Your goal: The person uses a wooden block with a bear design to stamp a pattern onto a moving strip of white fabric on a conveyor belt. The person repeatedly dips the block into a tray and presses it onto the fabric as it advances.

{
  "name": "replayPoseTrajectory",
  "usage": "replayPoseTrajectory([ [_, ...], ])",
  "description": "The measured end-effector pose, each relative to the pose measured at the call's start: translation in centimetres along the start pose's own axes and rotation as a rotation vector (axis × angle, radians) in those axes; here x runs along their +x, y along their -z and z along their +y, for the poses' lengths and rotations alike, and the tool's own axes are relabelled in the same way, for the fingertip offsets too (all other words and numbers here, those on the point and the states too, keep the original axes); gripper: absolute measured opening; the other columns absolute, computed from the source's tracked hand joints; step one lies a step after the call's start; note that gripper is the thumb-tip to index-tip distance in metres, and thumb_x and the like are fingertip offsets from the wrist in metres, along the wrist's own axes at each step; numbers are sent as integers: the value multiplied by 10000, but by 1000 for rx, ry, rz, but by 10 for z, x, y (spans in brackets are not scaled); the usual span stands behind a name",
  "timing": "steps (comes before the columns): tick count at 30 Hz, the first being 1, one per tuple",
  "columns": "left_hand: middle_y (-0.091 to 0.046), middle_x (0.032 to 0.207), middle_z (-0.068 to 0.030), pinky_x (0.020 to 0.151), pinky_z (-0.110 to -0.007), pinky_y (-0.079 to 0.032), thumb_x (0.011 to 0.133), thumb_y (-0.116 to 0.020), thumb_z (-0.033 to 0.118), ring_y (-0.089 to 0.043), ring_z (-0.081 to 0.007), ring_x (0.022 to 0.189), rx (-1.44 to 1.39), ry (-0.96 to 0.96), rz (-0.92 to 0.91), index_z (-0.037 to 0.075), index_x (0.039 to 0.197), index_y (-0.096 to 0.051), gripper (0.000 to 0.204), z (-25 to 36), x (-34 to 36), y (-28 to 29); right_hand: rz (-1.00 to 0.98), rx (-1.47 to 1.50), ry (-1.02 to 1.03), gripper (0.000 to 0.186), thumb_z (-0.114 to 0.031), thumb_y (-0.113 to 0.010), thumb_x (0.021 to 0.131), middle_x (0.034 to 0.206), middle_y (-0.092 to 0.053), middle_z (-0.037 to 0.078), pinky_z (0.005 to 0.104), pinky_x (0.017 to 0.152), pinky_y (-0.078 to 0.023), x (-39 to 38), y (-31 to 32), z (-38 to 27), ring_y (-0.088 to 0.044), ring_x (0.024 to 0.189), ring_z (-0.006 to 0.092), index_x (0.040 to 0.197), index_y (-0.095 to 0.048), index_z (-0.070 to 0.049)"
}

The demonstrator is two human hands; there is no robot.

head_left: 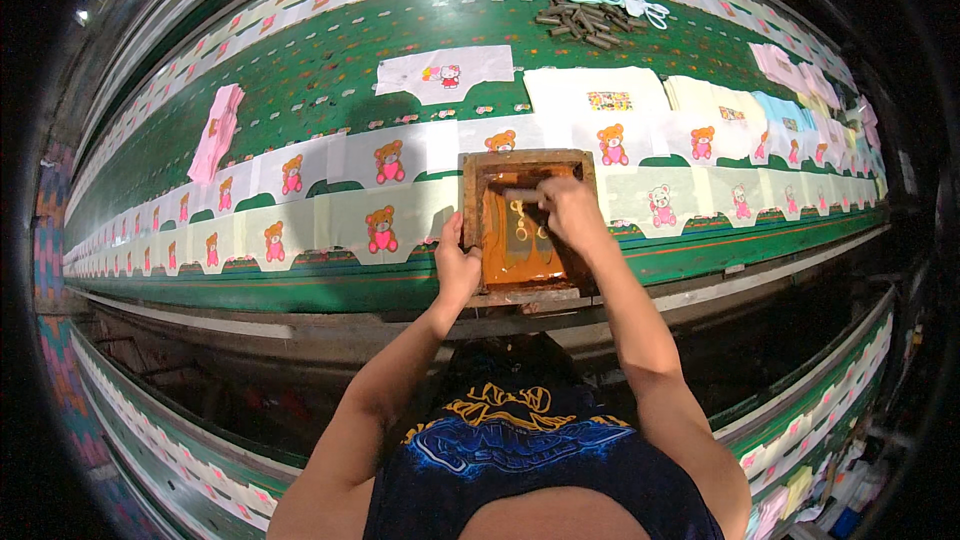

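A wooden-framed printing screen (pixel 470 185) lies over the near row of pale cloth pieces, its mesh coated orange-brown with wet ink. My left hand (pixel 458 262) grips the frame's left side, fingers along the outside and thumb toward the lower corner. Inside the frame, my right hand (pixel 568 208) is closed round a squeegee (pixel 520 195), which lies across the upper part of the mesh. Its working edge is hard to make out. Left of the frame, a cloth piece bears a brown bear with a pink heart (pixel 381 230); to the right, another bear print (pixel 662 204) is paler and partly coloured.
A long green table (pixel 330 60) carries rows of printed cloth pieces. Folded stacks of white cloth (pixel 590 90) and pink cloth (pixel 215 135) lie on it. Farther back are a pile of dark short cylinders (pixel 585 20) and light-blue straps (pixel 640 5). A rail (pixel 230 323) edges the near side.
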State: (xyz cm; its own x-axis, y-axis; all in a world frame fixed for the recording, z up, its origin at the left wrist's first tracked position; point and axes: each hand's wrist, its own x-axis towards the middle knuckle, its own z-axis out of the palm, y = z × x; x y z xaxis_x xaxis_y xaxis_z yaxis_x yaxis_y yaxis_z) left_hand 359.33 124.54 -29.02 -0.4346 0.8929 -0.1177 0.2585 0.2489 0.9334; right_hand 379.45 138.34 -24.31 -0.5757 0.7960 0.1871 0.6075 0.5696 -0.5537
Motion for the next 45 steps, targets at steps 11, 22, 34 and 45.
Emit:
replayPoseTrajectory([
  [11, -573, 1349, -191, 1059, -371, -458, 795, -569, -141, -579, -290, 1248, 144, -27, 58, -29, 1408, -456, 633, 16, -8, -13, -17, 36, 99, 389, 70, -635, 690, 1099, -682, 158, 448, 946, -492, -101, 20, -19, -629, 1063, 343, 1074, -669, 17],
  [22, -572, 1334, -190, 1082, -388, -456, 806, -606, -102, -577, -275, 1246, -47, -272, 84, -15, 1413, -437, 636, 38, -24, -201, 41, 1, 0, 330, 84, -662, 720, 1063, -704, 162, 439, 897, -521, -152, 121, 116, -651, 1014, 347, 1042, -680, 17],
  [34, -549, 1361, -220, 1104, -397, -444, 778, -559, -123, -554, -328, 1290, -25, -130, 54, -25, 1409, -409, 656, 55, -29, -270, 8, 1, -1, 361, 99, -647, 686, 1059, -699, 143, 437, 889, -520, -179, 152, 183, -648, 1020, 335, 1035, -686, 15],
  [45, -632, 1208, -255, 1020, -417, -478, 758, -592, -81, -621, -367, 1170, 204, -38, 72, -36, 1342, -467, 599, 86, -32, -269, -130, 2, 32, 275, 33, -694, 725, 1008, -704, 144, 459, 880, -521, -177, 162, 189, -657, 1008, 333, 997, -695, -8],
])
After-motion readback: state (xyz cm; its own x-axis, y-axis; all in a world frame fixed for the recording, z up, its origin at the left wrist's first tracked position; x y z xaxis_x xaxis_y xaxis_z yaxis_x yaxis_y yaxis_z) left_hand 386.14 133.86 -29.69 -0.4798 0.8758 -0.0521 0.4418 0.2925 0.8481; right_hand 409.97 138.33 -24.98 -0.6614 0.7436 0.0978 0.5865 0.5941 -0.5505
